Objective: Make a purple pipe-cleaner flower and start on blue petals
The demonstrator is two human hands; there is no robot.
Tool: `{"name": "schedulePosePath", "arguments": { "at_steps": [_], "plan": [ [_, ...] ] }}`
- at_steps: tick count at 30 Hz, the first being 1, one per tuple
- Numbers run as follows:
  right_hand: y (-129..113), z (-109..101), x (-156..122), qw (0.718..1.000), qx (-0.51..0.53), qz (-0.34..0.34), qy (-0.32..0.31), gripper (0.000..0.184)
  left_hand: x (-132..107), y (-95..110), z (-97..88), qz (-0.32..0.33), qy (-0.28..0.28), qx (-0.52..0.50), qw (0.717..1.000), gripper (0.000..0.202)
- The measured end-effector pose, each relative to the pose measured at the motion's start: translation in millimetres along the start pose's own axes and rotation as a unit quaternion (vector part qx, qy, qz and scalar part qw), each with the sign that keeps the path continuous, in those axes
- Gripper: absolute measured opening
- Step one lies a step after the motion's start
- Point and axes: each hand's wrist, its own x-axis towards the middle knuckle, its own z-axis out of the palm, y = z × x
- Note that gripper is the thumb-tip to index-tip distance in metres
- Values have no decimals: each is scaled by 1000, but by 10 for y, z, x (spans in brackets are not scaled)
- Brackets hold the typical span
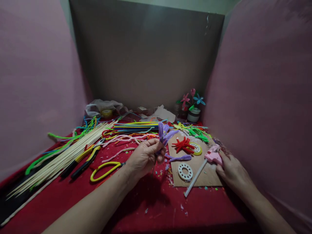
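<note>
Above red fabric cloth (pixel 207 209), a purple, fuzzy-stemmed flower (pixel 166 136) was pinched by the left hand (pixel 145 156), its petals possibly bent by overtight squeezing, while a pink plastic glue gun (pixel 213 156) was gripped by the right hand (pixel 232 169).

Pinkish walls (pixel 36 81) flank a dim grey wall (pixel 146 61) behind a red-clothed table (pixel 207 208).

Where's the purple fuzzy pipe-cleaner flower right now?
The purple flower is near the centre of the head view, pinched in the left hand, just left of the red fuzzy pipe-cleaner bundle on the brown cardboard sheet.
</note>
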Motion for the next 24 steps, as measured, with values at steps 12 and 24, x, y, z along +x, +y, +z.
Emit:
{"name": "schedulePosePath", "arguments": {
  "at_steps": [12, 24],
  "plan": [
    [-538, -634, -17, 671, 716, 188, -40, 39, -8, 50, -5, 20, -9, -24, 999, 15],
    [-1169, -875, 645, 578, 794, 26, -185, 32, 75, 180, -174, 109, 25, -84, 990, 20]
  ]
}}
